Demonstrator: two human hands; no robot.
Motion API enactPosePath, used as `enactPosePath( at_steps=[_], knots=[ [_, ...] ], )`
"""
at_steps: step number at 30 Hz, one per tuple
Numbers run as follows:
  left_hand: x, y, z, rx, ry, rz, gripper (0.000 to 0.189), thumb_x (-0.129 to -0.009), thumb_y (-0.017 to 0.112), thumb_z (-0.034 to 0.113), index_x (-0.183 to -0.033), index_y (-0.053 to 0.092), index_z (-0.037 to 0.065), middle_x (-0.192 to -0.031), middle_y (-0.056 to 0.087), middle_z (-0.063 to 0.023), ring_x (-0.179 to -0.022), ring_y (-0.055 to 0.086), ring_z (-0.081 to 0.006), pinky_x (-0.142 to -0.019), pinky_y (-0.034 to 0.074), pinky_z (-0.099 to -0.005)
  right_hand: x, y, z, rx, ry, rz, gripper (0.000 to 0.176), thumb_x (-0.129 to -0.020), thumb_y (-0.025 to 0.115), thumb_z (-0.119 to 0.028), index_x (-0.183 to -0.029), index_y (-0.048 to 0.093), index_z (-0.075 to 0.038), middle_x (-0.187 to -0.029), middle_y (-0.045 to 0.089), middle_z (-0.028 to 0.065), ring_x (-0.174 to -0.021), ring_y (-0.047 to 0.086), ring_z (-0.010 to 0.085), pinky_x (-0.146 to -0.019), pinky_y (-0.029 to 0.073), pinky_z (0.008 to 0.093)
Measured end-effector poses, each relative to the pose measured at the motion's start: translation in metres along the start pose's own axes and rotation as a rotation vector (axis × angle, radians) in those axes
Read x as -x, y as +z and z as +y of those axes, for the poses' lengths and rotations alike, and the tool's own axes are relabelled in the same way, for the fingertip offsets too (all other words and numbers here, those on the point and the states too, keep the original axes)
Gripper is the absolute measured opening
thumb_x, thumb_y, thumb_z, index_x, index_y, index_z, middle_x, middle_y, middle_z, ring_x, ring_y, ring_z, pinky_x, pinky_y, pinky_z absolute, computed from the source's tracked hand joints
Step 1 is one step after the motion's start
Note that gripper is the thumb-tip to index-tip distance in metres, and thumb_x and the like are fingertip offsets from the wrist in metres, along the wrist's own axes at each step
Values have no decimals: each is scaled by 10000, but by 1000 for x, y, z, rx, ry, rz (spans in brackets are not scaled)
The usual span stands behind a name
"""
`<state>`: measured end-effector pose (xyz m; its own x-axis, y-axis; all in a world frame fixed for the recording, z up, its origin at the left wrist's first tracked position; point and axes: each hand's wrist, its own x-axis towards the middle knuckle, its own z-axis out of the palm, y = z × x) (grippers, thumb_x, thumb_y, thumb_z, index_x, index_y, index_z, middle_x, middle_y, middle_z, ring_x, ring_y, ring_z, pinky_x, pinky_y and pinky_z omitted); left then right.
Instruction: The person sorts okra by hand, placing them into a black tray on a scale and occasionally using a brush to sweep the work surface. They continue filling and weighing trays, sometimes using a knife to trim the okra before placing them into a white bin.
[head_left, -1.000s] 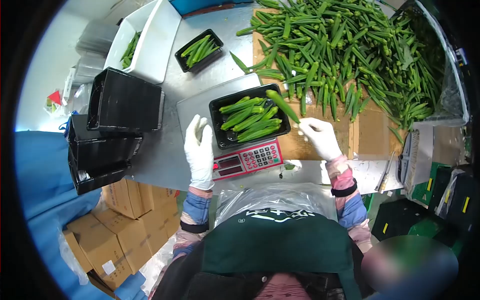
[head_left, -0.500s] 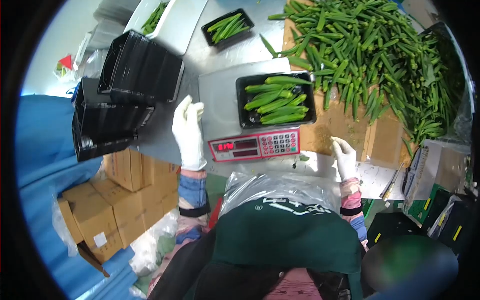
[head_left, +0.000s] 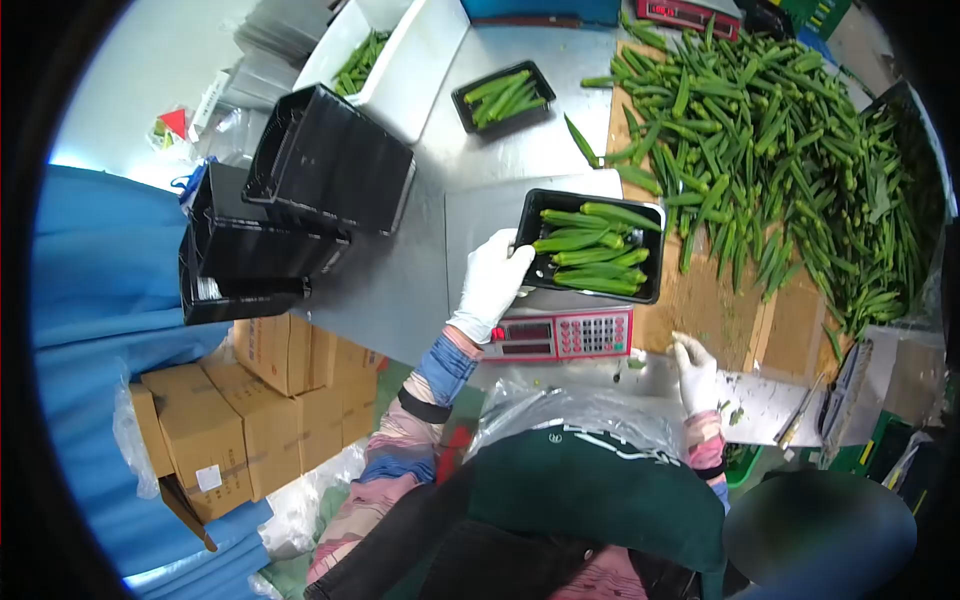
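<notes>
A black plastic tray (head_left: 650,285) holding several green okra pods (head_left: 598,240) sits over the plate of a red-framed digital scale (head_left: 590,335). My left hand (head_left: 492,285), in a white glove, grips the tray's left rim, thumb on the inner side and the other fingers partly hidden. The sleeve of that arm reaches across the table edge. My right hand (head_left: 695,375), also gloved in white, rests low near the front edge of a brown board (head_left: 715,315), fingers loosely bent and a little apart, with nothing visible in them.
A large heap of okra (head_left: 770,160) covers the board at right. Behind the scale stands another filled black tray (head_left: 500,125). Stacked black trays (head_left: 340,165) and a white bin (head_left: 425,75) are at left; cardboard boxes (head_left: 260,430) stand below. A knife (head_left: 800,415) lies front right.
My left hand has moved right from beside the scale and taken hold of the okra tray's left rim. The view has shifted; my right hand stays near the board's front edge.
</notes>
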<state>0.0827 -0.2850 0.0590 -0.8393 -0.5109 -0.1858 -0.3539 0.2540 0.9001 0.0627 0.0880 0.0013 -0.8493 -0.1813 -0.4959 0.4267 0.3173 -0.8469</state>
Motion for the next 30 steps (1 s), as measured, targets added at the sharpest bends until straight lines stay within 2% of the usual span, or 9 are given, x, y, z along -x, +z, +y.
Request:
enactPosePath(
  at_steps=[5, 6, 10, 17, 21, 22, 25, 27, 30],
  knots=[
    [-75, -41, 11, 52, 14, 65, 271, -899, 646, 152, -1086, 670, -43, -841, 704, -101, -735, 679, -150, -652, 574, -318, -2, -5, 6, 27, -29, 45, 266, -993, 609, -116, -1222, 672, 4, -938, 716, 43, -797, 634, 86, -730, 513, 231],
    [-96, -52, 12, 34, -65, 18, 316, -941, 619, 134, -1203, 606, -41, -974, 648, -101, -815, 669, -162, -575, 622, -309, -2, -6, 10, 34, 0, 53, 262, -993, 608, -113, -1217, 673, 6, -926, 717, 46, -767, 634, 88, -708, 513, 233],
    [-174, -70, -2, 181, -144, 136, 296, -906, 613, 113, -1142, 617, -66, -915, 668, -136, -627, 693, -223, -506, 607, -308, -7, -4, 17, 32, 18, 65, 255, -992, 604, -109, -1206, 671, 12, -909, 721, 66, -704, 628, 98, -652, 505, 239],
    [-268, -73, -36, 403, -176, 233, 291, -889, 596, 50, -1164, 618, -42, -1011, 690, -153, -649, 708, -243, -491, 616, -330, -11, 0, 15, -7, -5, 71, 253, -988, 598, -96, -1202, 668, 20, -890, 715, 76, -670, 614, 106, -612, 488, 239],
    [-250, -78, -32, -414, 97, 501, 484, -931, 598, 252, -1354, 536, 24, -1124, 681, -266, -938, 701, -402, -799, 569, -487, -10, -3, 14, 0, -7, 73, 246, -982, 605, -86, -1187, 670, 33, -881, 712, 84, -688, 625, 113, -625, 506, 248],
    [-209, -79, 20, -521, 20, 458, 639, -936, 598, 380, -1463, 445, 51, -1178, 655, -294, -1041, 655, -445, -910, 492, -497, -8, -3, 11, 13, -2, 76, 242, -979, 609, -81, -1183, 673, 33, -878, 711, 82, -704, 633, 114, -637, 519, 254],
    [-143, -105, 75, -565, 659, 529, 532, -934, 636, 108, -1436, 492, 6, -1436, 537, -198, -1346, 493, -337, -1130, 377, -393, -13, 0, 19, 15, -34, 76, 249, -975, 612, -73, -1185, 670, 47, -884, 718, 97, -727, 655, 122, -647, 537, 264],
    [-103, -134, 114, -826, 825, 762, 428, -937, 617, 126, -1345, 575, 4, -1358, 572, -199, -1304, 494, -365, -1135, 337, -472, -15, 5, 21, -31, -29, 78, 254, -973, 612, -71, -1186, 667, 54, -884, 721, 102, -740, 665, 129, -658, 543, 266],
    [-80, -197, 119, -1251, 696, 1076, 387, -1006, 527, 188, -1351, 561, 16, -1355, 571, -162, -1302, 494, -334, -1141, 328, -488, -11, 8, 7, -11, -42, 58, 254, -967, 622, -76, -1171, 669, 68, -899, 728, 116, -785, 681, 144, -685, 554, 270]
  ],
)
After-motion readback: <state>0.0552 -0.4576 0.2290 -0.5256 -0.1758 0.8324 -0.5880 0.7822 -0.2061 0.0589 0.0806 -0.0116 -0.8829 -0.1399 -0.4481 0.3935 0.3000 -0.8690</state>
